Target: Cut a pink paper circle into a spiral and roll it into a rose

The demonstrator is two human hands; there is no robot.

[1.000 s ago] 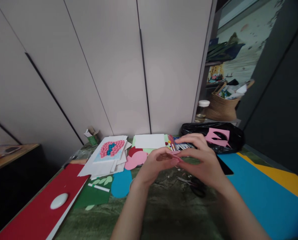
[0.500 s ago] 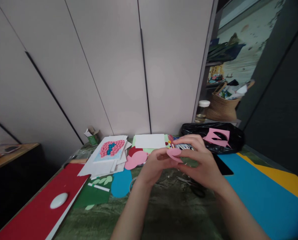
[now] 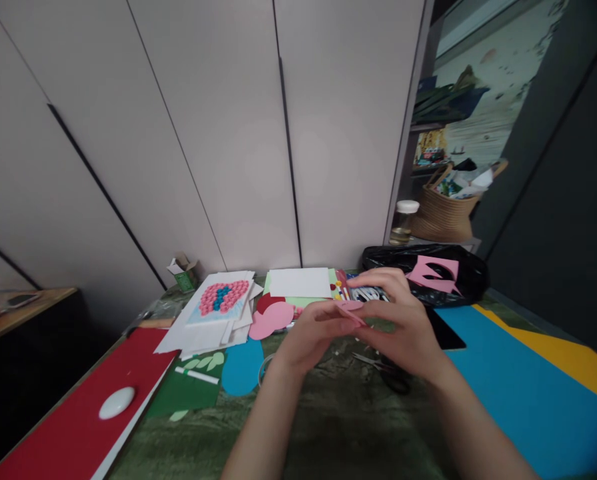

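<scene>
A small piece of pink paper (image 3: 352,309) is held between both hands above the middle of the table. My left hand (image 3: 308,335) pinches its left side, and my right hand (image 3: 403,323) grips the right side with fingers bent. The paper looks folded, its layers nearly together and seen edge-on. Beyond my left hand lie rounded pink paper shapes (image 3: 273,320) on the table. Scissors (image 3: 393,377) with dark handles rest beneath my right hand.
Left are a red sheet (image 3: 78,413) with a white oval object (image 3: 117,403), green paper (image 3: 183,393), a blue cutout (image 3: 241,368) and stacked papers with pink-blue artwork (image 3: 223,297). Right are a large blue sheet (image 3: 518,387) and a black bag (image 3: 471,277) with pink scrap.
The pink paper's layers have come closer together and it now shows flatter between my fingers. Both hands remain in nearly the same place.
</scene>
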